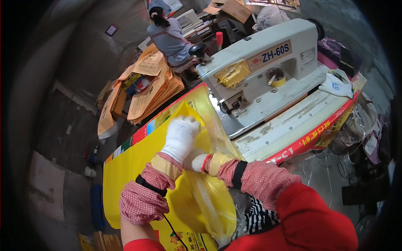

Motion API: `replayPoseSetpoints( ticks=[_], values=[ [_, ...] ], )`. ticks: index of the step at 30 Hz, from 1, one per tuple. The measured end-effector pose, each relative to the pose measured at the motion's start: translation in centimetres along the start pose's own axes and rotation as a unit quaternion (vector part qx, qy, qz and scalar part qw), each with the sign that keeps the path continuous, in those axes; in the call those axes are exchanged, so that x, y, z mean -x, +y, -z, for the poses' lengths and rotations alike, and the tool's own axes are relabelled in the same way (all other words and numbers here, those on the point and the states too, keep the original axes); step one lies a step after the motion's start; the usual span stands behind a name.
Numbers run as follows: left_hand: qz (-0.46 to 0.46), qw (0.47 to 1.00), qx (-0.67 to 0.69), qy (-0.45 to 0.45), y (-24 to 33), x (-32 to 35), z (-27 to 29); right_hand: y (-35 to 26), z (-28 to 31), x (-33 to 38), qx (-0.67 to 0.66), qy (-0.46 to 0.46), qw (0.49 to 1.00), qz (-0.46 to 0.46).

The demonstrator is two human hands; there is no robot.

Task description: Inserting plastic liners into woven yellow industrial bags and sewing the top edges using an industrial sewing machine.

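My left hand (pixel 181 136), in a white glove, is curled closed at the upper edge of a large yellow sack (pixel 138 171) and appears to grip it. Just below, my right hand (pixel 196 160), also white-gloved, presses against the sack. My left wrist covers its fingers, so their hold is hidden. Clear plastic film (pixel 205 205) runs along the sack's right side and bunches near my lap. Beneath the yellow sack lies a printed sack in red, yellow and green. Red checked sleeve covers with dark bands wrap both forearms.
A pale sewing machine (pixel 259 71) stands ahead right, with a tape roll (pixel 275 78) and yellow scraps (pixel 233 74) on it. A white work surface (pixel 289 117) edges it, bearing a white cloth (pixel 337 85). Stacked orange-brown sacks (pixel 155 92) lie far left, beside a seated person (pixel 169 39).
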State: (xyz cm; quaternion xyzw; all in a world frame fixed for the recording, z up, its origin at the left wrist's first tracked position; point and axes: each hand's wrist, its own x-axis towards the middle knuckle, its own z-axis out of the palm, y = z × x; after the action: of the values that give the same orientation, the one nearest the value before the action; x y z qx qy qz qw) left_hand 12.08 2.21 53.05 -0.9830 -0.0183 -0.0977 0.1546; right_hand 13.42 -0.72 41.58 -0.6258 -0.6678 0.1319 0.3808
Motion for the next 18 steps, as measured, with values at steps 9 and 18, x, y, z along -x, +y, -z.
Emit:
replayPoseSetpoints(
  ticks=[9,18],
  values=[
    [0.242,0.956,-0.141,-0.083,-7.2,-6.2,-5.5,-1.3,3.9,1.9,-0.131,-0.124,0.979,-0.097],
    [0.189,0.953,-0.228,-0.062,-9.4,-8.3,-7.9,1.0,0.9,0.5,-0.007,-0.139,0.99,0.038]
  ],
)
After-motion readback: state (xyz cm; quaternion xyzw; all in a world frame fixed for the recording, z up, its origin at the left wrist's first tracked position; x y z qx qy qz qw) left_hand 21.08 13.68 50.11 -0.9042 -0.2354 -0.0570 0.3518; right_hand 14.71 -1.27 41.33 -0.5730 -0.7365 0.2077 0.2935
